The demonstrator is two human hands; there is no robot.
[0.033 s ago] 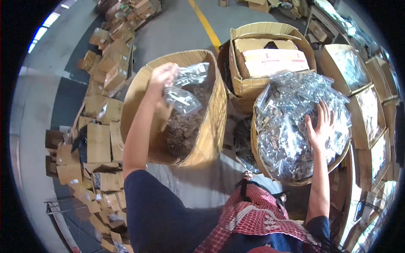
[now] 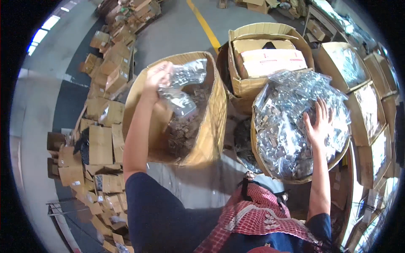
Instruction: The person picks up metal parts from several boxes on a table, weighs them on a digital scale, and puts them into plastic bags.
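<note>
At the upper left, my left hand (image 2: 158, 76) is closed on clear plastic bags (image 2: 182, 101) of small metal-looking parts, which hang over a tall cardboard carton (image 2: 212, 122). Lower in that carton lies a heap of small brownish-grey pieces (image 2: 185, 135), partly hidden by the bags. My right hand (image 2: 320, 126) lies with fingers spread on top of a big pile of clear bags (image 2: 280, 139) filled with similar small parts. This pile rises above the rim of a second, rounded carton (image 2: 256, 158) on the right.
Behind the right pile stands another large carton (image 2: 240, 36) with a closed box (image 2: 276, 63) inside. Bag-filled cartons (image 2: 346, 63) line the right side. Many cardboard boxes (image 2: 101, 145) are heaped along the left. A yellow line (image 2: 204, 25) crosses the grey floor.
My left hand and the bags in it have shifted slightly to the left. The right hand stays on the pile.
</note>
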